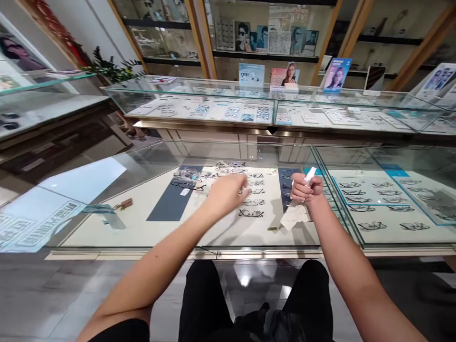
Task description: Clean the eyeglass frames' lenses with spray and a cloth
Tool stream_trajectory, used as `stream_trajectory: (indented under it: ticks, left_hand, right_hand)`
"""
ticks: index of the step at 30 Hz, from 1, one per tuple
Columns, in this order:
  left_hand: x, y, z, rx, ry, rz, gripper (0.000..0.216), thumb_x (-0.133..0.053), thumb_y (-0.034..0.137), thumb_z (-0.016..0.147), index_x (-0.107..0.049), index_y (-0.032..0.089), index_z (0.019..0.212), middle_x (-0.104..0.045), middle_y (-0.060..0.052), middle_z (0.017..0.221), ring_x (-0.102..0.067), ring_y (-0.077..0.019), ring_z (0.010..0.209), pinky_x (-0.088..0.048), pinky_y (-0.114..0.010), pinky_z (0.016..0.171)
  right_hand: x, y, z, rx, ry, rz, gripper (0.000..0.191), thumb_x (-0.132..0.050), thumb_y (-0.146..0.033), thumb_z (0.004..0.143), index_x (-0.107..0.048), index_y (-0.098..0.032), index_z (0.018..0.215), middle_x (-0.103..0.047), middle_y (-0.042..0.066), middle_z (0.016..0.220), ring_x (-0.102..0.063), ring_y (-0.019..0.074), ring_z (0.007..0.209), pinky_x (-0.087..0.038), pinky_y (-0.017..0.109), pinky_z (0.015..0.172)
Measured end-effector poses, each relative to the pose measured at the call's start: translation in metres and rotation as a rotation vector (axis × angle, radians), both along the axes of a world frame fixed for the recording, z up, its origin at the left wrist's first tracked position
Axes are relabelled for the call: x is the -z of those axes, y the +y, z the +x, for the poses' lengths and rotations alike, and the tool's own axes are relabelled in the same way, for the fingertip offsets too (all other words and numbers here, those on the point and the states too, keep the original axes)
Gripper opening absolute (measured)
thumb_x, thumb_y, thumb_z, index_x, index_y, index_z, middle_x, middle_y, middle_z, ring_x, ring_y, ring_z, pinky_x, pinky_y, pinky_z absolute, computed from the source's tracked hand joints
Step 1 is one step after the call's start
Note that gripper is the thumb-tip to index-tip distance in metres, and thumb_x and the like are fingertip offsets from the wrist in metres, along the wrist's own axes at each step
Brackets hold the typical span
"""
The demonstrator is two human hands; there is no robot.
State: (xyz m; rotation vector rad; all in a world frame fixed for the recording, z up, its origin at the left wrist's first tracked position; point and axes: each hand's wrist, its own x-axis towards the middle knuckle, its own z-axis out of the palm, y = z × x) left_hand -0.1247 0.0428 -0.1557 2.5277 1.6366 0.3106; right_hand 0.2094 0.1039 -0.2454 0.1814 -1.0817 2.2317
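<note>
My right hand (307, 191) is wrapped round a small white spray bottle (311, 175), its nozzle pointing up. A pale, crumpled cloth or tissue (295, 215) hangs right below that hand; whether the fingers grip it too, I cannot tell. To the left, my left hand (230, 190) is above the glass counter with its fingers curled inward, and whatever they hold is hidden. Several eyeglasses (188, 183) lie just left of it, near a dark strip (169, 204). A column of eyeglasses (251, 213) shows below and right of the left hand.
The glass display counter (131, 240) spans the area before me. A brown tag-like item (126, 204) sits at left and a small green-gold piece (272, 228) near the cloth. More frames (372, 226) lie at right. Another glass showcase (213, 111) stands behind, across a gap.
</note>
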Motion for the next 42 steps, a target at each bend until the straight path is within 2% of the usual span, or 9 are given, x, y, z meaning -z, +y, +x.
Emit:
stream_trajectory:
  ticks: [4, 8, 12, 14, 20, 25, 30, 34, 42]
  left_hand:
    - [0.036, -0.010, 0.114, 0.280, -0.118, -0.098, 0.041, -0.066, 0.059, 0.102, -0.069, 0.020, 0.115, -0.076, -0.011, 0.117, -0.072, -0.0305, 0.106, -0.053, -0.040, 0.089]
    - [0.068, -0.007, 0.167, 0.305, -0.039, -0.132, 0.051, -0.068, 0.060, 0.100, -0.068, 0.016, 0.127, -0.071, -0.017, 0.127, -0.070, -0.0355, 0.118, -0.054, -0.043, 0.093]
    - [0.069, 0.007, 0.149, 0.411, -0.144, -0.177, 0.006, -0.067, 0.026, 0.094, -0.066, 0.021, 0.093, -0.073, -0.010, 0.108, -0.069, -0.0281, 0.107, -0.050, -0.037, 0.087]
    - [0.063, 0.019, 0.126, 0.402, -0.281, -0.257, 0.020, -0.070, 0.021, 0.082, -0.052, 0.023, 0.075, -0.067, -0.003, 0.085, -0.064, -0.0227, 0.085, -0.045, -0.034, 0.076]
    - [0.044, 0.058, 0.069, 0.115, -0.956, -0.399, 0.002, -0.049, 0.024, 0.089, -0.048, 0.025, 0.091, -0.050, 0.002, 0.074, -0.048, -0.0174, 0.068, -0.039, -0.034, 0.067]
    - [0.033, 0.061, 0.058, 0.055, -1.232, -0.504, 0.038, -0.057, 0.051, 0.099, -0.044, 0.023, 0.077, -0.042, 0.002, 0.067, -0.040, -0.0125, 0.061, -0.034, -0.035, 0.064]
    - [0.029, 0.053, 0.061, 0.240, -1.068, -0.566, 0.064, -0.083, 0.065, 0.077, -0.037, 0.023, 0.064, -0.036, 0.006, 0.062, -0.035, -0.0113, 0.061, -0.032, -0.031, 0.064]
    - [0.032, 0.046, 0.064, 0.369, -0.805, -0.550, 0.046, -0.081, 0.062, 0.082, -0.060, 0.021, 0.076, -0.061, 0.002, 0.074, -0.053, -0.0162, 0.073, -0.038, -0.029, 0.071]
    - [0.034, 0.059, 0.052, 0.101, -0.722, -0.083, 0.032, -0.060, 0.047, 0.100, -0.058, 0.022, 0.079, -0.068, -0.001, 0.079, -0.059, -0.0191, 0.077, -0.039, -0.031, 0.074]
  right_hand:
    - [-0.008, 0.003, 0.016, 0.005, 0.131, 0.008, 0.034, -0.071, -0.041, 0.094, -0.041, -0.027, 0.087, -0.048, -0.013, 0.051, -0.032, 0.0093, 0.039, -0.046, 0.026, 0.057]
    - [-0.007, 0.007, 0.024, 0.019, 0.179, 0.032, 0.038, -0.071, -0.041, 0.095, -0.037, -0.028, 0.084, -0.048, -0.013, 0.048, -0.032, 0.0094, 0.037, -0.046, 0.026, 0.054]
    - [-0.005, 0.009, 0.027, 0.038, 0.200, 0.035, 0.041, -0.072, -0.041, 0.094, -0.035, -0.029, 0.082, -0.044, -0.014, 0.044, -0.031, 0.0099, 0.036, -0.046, 0.026, 0.052]
    - [-0.005, 0.010, 0.028, 0.032, 0.190, 0.046, 0.039, -0.070, -0.041, 0.095, -0.036, -0.028, 0.083, -0.045, -0.014, 0.046, -0.031, 0.0098, 0.037, -0.046, 0.026, 0.053]
    - [-0.015, 0.005, 0.027, 0.132, -0.073, -0.022, 0.033, -0.069, -0.049, 0.092, -0.045, -0.026, 0.096, -0.049, -0.011, 0.056, -0.032, 0.0114, 0.043, -0.045, 0.027, 0.055]
    - [-0.029, 0.003, 0.006, 0.277, -0.306, -0.084, 0.025, -0.061, -0.045, 0.093, -0.055, -0.023, 0.104, -0.053, -0.006, 0.061, -0.038, 0.0142, 0.046, -0.042, 0.028, 0.050]
    - [-0.045, 0.018, -0.029, 0.375, -0.369, -0.084, 0.018, -0.061, -0.041, 0.101, -0.055, -0.025, 0.104, -0.054, -0.006, 0.069, -0.039, 0.0115, 0.045, -0.040, 0.024, 0.045]
    - [-0.044, 0.032, -0.054, 0.457, -0.338, -0.062, 0.026, -0.072, -0.044, 0.097, -0.059, -0.023, 0.105, -0.060, -0.004, 0.078, -0.049, 0.0104, 0.051, -0.041, 0.022, 0.043]
    - [-0.020, 0.032, -0.068, 0.635, -0.399, -0.143, 0.034, -0.080, -0.052, 0.096, -0.068, -0.020, 0.096, -0.066, 0.002, 0.090, -0.065, 0.0150, 0.078, -0.060, 0.027, 0.070]
